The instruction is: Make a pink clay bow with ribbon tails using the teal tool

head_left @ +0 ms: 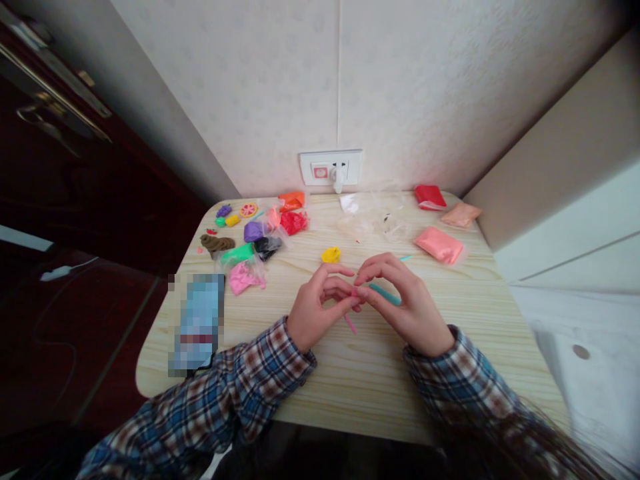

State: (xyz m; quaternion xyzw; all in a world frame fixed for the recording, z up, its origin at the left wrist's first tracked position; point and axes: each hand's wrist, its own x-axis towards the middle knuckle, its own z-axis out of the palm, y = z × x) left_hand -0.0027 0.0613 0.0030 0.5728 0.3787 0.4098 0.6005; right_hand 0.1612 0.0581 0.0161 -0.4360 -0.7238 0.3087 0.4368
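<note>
My left hand (323, 303) and my right hand (397, 297) meet over the middle of the table. Between their fingertips they pinch a small piece of pink modelling clay (355, 292); its full shape is hidden by the fingers. Below the fingers a thin pink tool (351, 324) shows, and I cannot tell whether it lies on the wood or is held. A teal tool (385, 294) lies partly behind my right hand. Just beyond the hands sits a yellow lump of clay (331, 255).
Bags of clay, among them pink (246, 277), green (238, 254) and black (267, 247), lie at the left. Small clay figures (225, 212) stand behind them, a phone (200, 323) nearer. Salmon (440, 245) and red packets (430, 197) lie right. A wall socket (331, 167) is behind.
</note>
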